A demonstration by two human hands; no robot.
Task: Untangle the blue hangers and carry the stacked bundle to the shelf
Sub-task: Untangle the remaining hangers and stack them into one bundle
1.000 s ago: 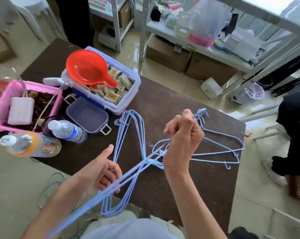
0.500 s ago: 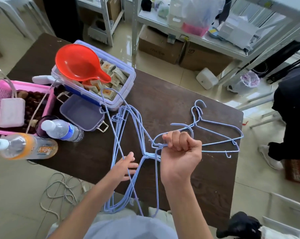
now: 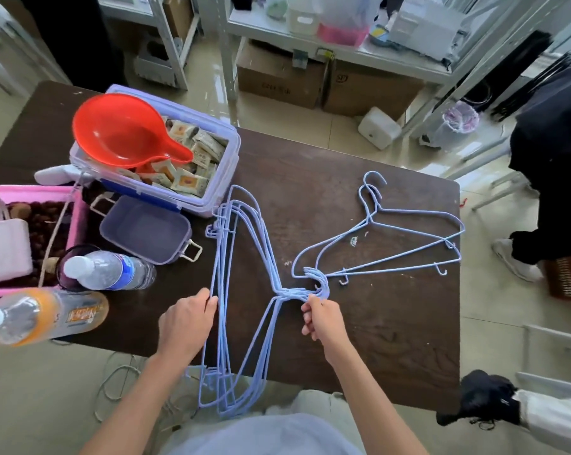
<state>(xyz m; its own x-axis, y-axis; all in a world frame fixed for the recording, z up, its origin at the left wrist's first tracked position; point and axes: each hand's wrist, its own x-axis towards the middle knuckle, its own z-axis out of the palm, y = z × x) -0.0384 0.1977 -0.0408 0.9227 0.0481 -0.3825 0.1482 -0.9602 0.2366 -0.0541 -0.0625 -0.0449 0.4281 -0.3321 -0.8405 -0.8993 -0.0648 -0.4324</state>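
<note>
table (image 3: 359, 339): dark brown wood, sits under both my hands and everything else here
storage box (image 3: 218, 178): lilac, open, packed with little sachets, up and to the left of my left hand, touching the far end of the bundle
red scoop (image 3: 120, 133): lying on top of the box
pink basket (image 3: 77, 218): far left of my left hand, a pink block in it
stacked hangers (image 3: 241, 290): the main blue bundle, flat on the table between my two hands, near end sticking off the table edge toward me
loose hangers (image 3: 392, 244): a couple of blue ones up and right of my right hand, hooks pointing away from me
bottles (image 3: 113, 270): two lying on their sides, left of my left hand
left hand (image 3: 185, 323): fingers curled round the long straight wires of the bundle
right hand (image 3: 323, 318): pinching the bunch of hooks at the bundle's neck, fingers tight, right where they snag a loose hanger
</note>
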